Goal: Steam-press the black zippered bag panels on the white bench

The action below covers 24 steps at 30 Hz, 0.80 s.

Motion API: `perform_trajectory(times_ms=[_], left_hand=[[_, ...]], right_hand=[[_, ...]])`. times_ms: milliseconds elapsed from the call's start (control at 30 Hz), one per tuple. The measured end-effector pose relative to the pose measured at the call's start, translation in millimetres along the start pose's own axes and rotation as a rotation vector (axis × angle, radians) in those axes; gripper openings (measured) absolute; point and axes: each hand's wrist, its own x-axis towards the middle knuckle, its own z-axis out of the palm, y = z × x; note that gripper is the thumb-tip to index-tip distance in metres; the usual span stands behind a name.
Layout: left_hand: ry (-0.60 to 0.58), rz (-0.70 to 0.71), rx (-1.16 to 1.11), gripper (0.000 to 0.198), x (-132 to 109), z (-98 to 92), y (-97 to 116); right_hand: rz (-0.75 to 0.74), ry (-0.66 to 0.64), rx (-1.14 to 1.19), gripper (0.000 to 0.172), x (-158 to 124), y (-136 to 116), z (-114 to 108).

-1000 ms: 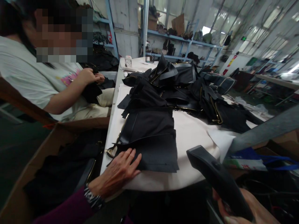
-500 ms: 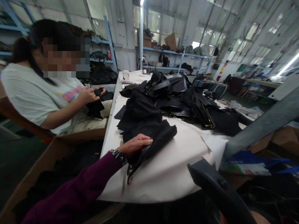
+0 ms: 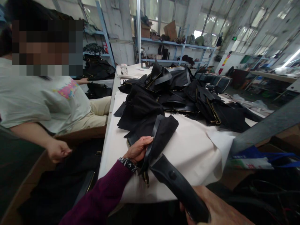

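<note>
In the head view, my left hand (image 3: 138, 149) pinches a piece of black fabric (image 3: 167, 129) by a smooth dark strip along its edge. A gold zipper end hangs below my fingers. My right hand (image 3: 211, 203), low on the right, wraps round a black handheld tool (image 3: 179, 182) with a wide blunt front and a round button. Its front end is close beside the fabric; whether they touch I cannot tell. Behind my left hand lie more black pieces (image 3: 140, 104), overlapping on the white-covered table (image 3: 187, 150).
A heap of black zippered pieces (image 3: 178, 87) lies farther back. On the left sits a co-worker, one hand (image 3: 58, 150) over a cardboard box (image 3: 25, 184) of black fabric. A grey metal post (image 3: 264, 125) slants on the right, near a blue bag (image 3: 248, 156).
My right hand has brought the black tool left and up to the fabric. The fabric's dark strip now faces up more. The co-worker's hand has lowered over the box.
</note>
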Motion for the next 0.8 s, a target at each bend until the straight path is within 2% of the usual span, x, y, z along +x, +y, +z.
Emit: perform_trajectory(times_ms=[167, 300, 367, 567, 700, 800], left_hand=[[-0.003, -0.037, -0.033, 0.015, -2, 0.2, -2], [-0.006, -0.060, -0.040, 0.020, -5, 1.7, -4], [-0.003, -0.047, -0.058, 0.020, -6, 3.2, -3], [0.038, -0.028, -0.113, 0.006, -7, 8.0, 6], [0.133, -0.048, -0.107, 0.004, -7, 8.8, 6], [0.165, -0.070, -0.070, 0.005, -8, 6.5, 3]], right_hand=[[0.005, -0.054, 0.042, 0.040, 17, -26, 1], [-0.001, -0.159, 0.089, 0.033, 25, -59, -9], [-0.005, -0.197, 0.137, 0.030, 24, -67, -17], [0.034, -0.049, 0.137, 0.040, 5, -50, -32], [0.070, -0.030, 0.010, 0.028, 1, -36, -22], [0.010, -0.020, -0.001, 0.021, 11, -32, -9]])
